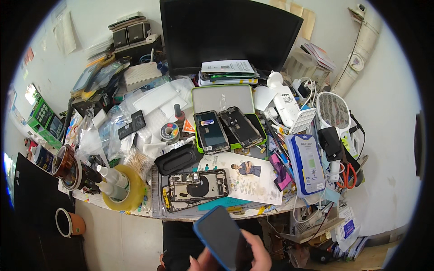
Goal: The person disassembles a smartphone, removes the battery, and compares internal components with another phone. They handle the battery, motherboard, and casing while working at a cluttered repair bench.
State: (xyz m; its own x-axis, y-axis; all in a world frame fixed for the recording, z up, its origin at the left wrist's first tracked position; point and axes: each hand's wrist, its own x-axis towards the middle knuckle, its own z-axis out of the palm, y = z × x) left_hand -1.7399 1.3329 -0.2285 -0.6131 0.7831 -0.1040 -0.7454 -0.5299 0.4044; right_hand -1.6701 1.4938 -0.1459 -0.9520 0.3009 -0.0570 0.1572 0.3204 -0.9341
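A dark-screened smartphone with a blue edge is held tilted just below the table's front edge. My right hand is closed on its right side. At the lower left edge of the phone, my left hand cradles it from beneath; its thumb tip stands apart and most of its fingers are hidden. Beyond them on the table lies an opened phone housing with bare inner parts. Farther back, two phone display assemblies, one glossy and one with its inner side up, rest on an open green-edged case.
A battery box stands to the right near an electric swatter. On the left are a yellow tape roll holding white bottles, cotton swabs and a solder spool. A black monitor fills the back.
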